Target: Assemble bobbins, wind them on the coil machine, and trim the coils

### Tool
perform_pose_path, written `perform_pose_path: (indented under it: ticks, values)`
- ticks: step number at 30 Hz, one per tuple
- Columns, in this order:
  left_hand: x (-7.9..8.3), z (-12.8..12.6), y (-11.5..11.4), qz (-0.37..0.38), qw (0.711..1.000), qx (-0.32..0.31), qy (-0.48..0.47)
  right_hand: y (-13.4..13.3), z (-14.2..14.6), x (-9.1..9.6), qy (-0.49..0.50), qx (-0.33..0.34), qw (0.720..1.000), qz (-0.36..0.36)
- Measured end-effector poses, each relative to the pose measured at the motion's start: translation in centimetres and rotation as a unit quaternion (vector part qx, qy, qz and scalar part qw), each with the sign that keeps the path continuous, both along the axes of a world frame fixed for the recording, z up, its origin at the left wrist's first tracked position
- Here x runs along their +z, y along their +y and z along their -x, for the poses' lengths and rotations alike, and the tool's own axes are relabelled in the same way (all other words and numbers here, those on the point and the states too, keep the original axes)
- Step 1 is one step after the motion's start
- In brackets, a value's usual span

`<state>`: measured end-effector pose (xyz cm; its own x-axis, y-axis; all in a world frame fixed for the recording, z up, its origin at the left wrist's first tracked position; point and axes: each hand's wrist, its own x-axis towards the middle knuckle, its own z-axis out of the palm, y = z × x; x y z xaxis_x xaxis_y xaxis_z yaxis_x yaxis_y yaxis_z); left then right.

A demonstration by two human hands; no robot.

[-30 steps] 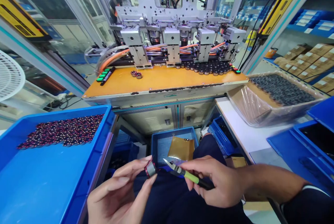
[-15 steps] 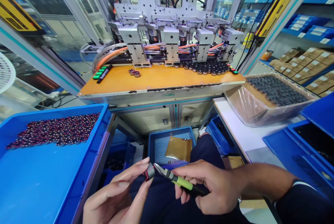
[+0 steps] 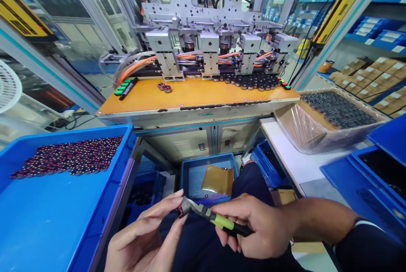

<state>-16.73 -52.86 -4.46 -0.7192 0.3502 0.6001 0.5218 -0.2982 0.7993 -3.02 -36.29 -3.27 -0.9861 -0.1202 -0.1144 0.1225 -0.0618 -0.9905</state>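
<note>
Between the thumb and fingertips of my left hand (image 3: 147,232) is a small round metal part (image 3: 185,207) with red and black bits on its left face. My right hand (image 3: 261,225) is wrapped around diagonal cutting pliers (image 3: 222,222) with black and yellow-green handles. The tips of the pliers touch or nearly touch the right side of the small part; exact contact cannot be made out. Both hands are above my lap, in front of the blue bin (image 3: 185,179) on the floor, which holds a brown sheet (image 3: 218,180) and a few small pieces.
Ahead stands a machine (image 3: 209,43) over an orange worktop (image 3: 142,98) with rows of dark round parts (image 3: 253,81) and a black marker (image 3: 128,89). At left is a blue tray (image 3: 57,217) of red-black parts (image 3: 72,155); at right, a plastic-lined carton (image 3: 304,130).
The pliers' tips have shifted slightly at the part, and the part has turned a little in my left fingers. Both hands stay in nearly the same place; the view moved slightly.
</note>
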Motion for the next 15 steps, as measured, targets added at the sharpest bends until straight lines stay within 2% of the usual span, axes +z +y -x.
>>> perform_pose_path:
  ticks: [5, 7, 9, 12, 13, 15]
  values:
    - [0.2, -0.1, 0.2, 0.002, 1.000, 0.001, 0.016, -0.2, -0.1, -1.4, 0.016, -0.014, 1.000, -0.010]
    - [0.4, -0.2, 0.3, 0.005, 1.000, 0.014, 0.004, 0.0, 0.0, -1.4, 0.041, -0.029, 0.999, -0.018]
    - [0.4, -0.1, 0.3, 0.012, 0.999, 0.024, -0.018, 0.2, 0.0, -1.0, 0.056, -0.031, 0.996, -0.056]
    - [-0.5, 0.8, 0.0, 0.032, 0.990, 0.029, -0.135, 1.1, 0.3, 0.7, 0.097, -0.038, 0.976, -0.191]
    - [-1.0, 1.2, -0.2, 0.037, 0.979, 0.021, -0.202, 1.7, 0.7, 1.5, 0.123, -0.063, 0.958, -0.251]
    - [-2.2, 2.0, -0.5, 0.040, 0.943, -0.002, -0.331, 3.6, 2.2, 3.3, 0.183, -0.130, 0.902, -0.368]
